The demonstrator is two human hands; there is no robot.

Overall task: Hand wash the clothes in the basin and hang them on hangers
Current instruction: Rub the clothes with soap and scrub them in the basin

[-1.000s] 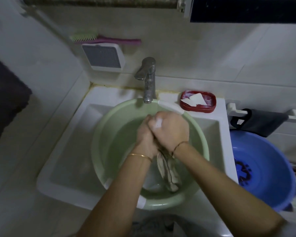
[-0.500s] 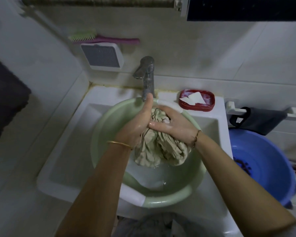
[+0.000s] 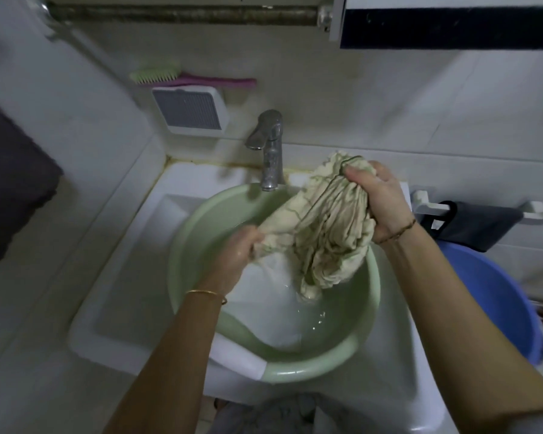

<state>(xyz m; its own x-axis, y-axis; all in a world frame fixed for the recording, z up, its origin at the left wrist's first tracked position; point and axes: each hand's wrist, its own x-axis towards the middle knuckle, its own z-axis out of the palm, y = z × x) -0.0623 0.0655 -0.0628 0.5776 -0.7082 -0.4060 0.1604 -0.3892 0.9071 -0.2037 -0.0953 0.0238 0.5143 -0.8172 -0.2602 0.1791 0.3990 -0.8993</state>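
Cloth [image 3: 329, 233] is up out of the water, hanging above the basin [image 3: 370, 296], right hand [image 3: 380, 198] bunching its top near the far rim, left hand [image 3: 235, 249] pinching a corner lower down, probably so it drains back in before wringing.

A wet, wrinkled beige cloth garment [image 3: 329, 233] hangs over a smooth, glossy pale-green plastic basin [image 3: 351, 349] set in a shiny white ceramic-looking sink [image 3: 113, 308]. The metal tap [image 3: 270, 148] appears dull and spotted; the blue plastic tub [image 3: 499, 296] looks smooth.
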